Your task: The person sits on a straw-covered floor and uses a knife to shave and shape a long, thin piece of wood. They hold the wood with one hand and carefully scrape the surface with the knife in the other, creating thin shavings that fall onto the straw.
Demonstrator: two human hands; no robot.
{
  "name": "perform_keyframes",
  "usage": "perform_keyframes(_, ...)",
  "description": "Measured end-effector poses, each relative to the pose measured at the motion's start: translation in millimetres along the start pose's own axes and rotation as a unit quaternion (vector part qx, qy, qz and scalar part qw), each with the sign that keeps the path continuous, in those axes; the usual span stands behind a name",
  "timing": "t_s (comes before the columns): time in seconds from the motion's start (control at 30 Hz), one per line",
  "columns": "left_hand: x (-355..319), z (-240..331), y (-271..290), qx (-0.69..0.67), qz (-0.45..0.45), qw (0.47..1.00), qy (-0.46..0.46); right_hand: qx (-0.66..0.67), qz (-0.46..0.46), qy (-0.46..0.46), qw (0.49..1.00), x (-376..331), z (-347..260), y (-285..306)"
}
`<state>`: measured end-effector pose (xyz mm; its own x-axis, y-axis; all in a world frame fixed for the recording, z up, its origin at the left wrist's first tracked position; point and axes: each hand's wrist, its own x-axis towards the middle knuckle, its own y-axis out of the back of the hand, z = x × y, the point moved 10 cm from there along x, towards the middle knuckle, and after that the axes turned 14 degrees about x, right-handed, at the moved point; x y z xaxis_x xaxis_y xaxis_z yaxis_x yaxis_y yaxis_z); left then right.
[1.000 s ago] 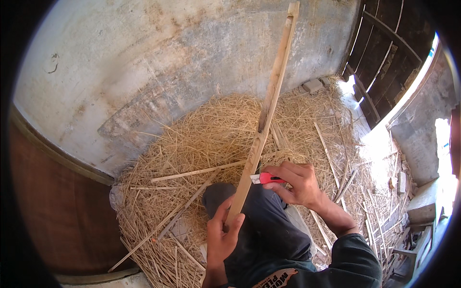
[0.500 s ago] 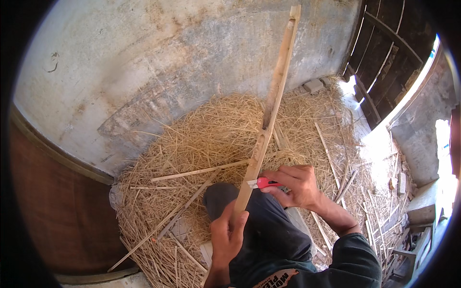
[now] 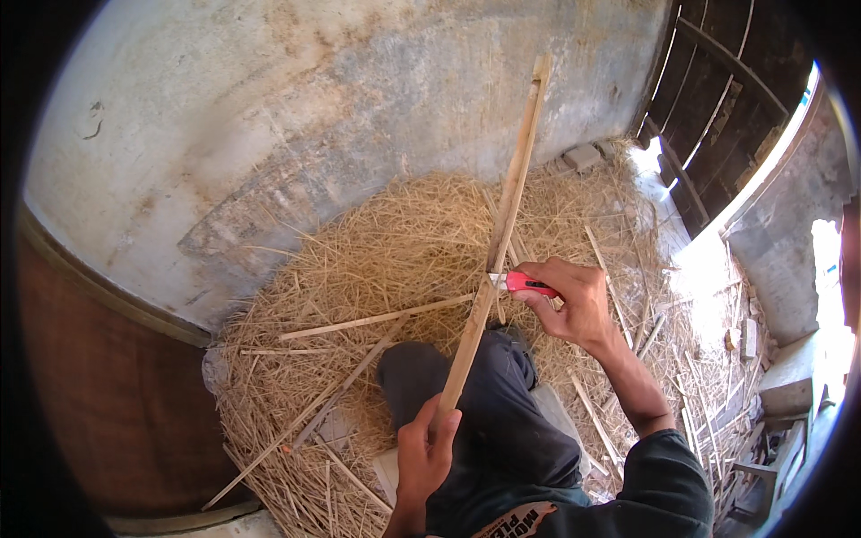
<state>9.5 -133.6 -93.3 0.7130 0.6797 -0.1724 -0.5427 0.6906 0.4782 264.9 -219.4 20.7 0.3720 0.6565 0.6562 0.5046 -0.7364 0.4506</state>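
A long split bamboo strip [image 3: 511, 202] slants upward and away from me, its hollow side partly showing. My left hand [image 3: 426, 455] is wrapped round its near end, over my lap. A red utility knife [image 3: 529, 285] is gripped in my right hand [image 3: 571, 300], at the strip's right side. The knife's pale blade [image 3: 497, 280] touches the strip's edge near a dark node, around the middle of its length. Both of my forearms come in from below, and my knees in dark trousers lie beneath the strip.
Thin shavings and straw-like strips [image 3: 386, 242] cover the floor in a heap. Several longer bamboo slats [image 3: 377, 318] lie across it. A stained wall [image 3: 296, 117] rises beyond, with a brown panel [image 3: 108, 377] at left and dark wooden boards [image 3: 717, 108] at upper right. Bricks [image 3: 749, 339] lie at right.
My right hand and the knife have moved up and away along the strip, toward the node. The strip's far end has dipped lower, while my left hand keeps its hold.
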Motion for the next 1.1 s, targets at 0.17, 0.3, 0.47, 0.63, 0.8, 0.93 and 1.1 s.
perform_keyframes(0.17,2,-4,-5,-0.078,-0.036,0.996,-0.01,-0.026,0.006,0.017,0.999,3,-8,-3)
perform_keyframes(0.3,0,-4,-11,-0.185,-0.102,0.977,0.036,-0.04,0.022,0.023,0.999,1,-15,-2)
perform_keyframes(0.47,0,-1,5,-0.075,0.008,0.997,-0.006,0.035,0.04,-0.034,0.998,1,-9,-4)
perform_keyframes(0.63,0,0,10,-0.046,0.021,0.999,-0.01,0.261,-0.026,-0.246,0.933,-18,34,-20)
perform_keyframes(0.8,-2,2,8,-0.081,-0.007,0.997,-0.016,0.462,-0.048,-0.28,0.84,-22,27,-33)
perform_keyframes(0.93,-3,7,15,-0.037,0.064,0.997,-0.033,0.222,-0.164,-0.16,0.948,-18,17,-33)
perform_keyframes(1.1,2,13,20,0.019,0.134,0.99,-0.05,0.309,-0.26,-0.177,0.897,-30,-21,-51)
